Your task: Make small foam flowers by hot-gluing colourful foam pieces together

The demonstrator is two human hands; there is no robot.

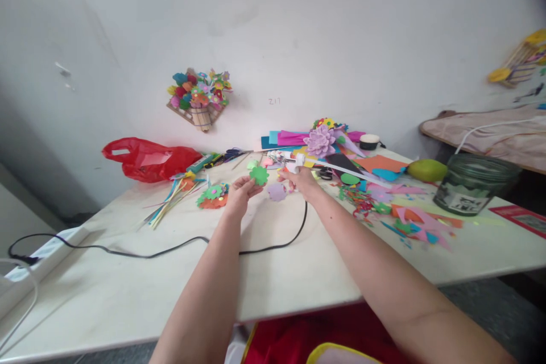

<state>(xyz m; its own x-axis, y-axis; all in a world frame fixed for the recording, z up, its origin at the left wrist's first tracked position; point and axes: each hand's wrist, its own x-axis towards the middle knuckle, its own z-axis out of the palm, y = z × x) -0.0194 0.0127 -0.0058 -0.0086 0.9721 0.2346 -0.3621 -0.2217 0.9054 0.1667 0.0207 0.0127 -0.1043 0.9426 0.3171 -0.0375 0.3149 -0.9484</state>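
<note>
Between the fingers of my left hand [241, 194] is a green scalloped foam flower [258, 176], raised a little above the table. My right hand [303, 181] is wrapped round a white glue gun [300, 160]. A long pale glue stick [347, 168] runs out of its back to the right, and a black cord [273, 247] hangs from below the hand. Just beneath, between both hands, lies a lilac scalloped foam piece [277, 191]. Left of my left hand are green and orange foam flowers [213, 198].
A red plastic bag [151, 159] and thin coloured strips [173, 205] lie at the left. To the right are foam scraps [420, 222], scissors [326, 173], a yellow-green fruit [426, 170] and a glass jar [473, 185]. The cord crosses to a power strip [46, 256].
</note>
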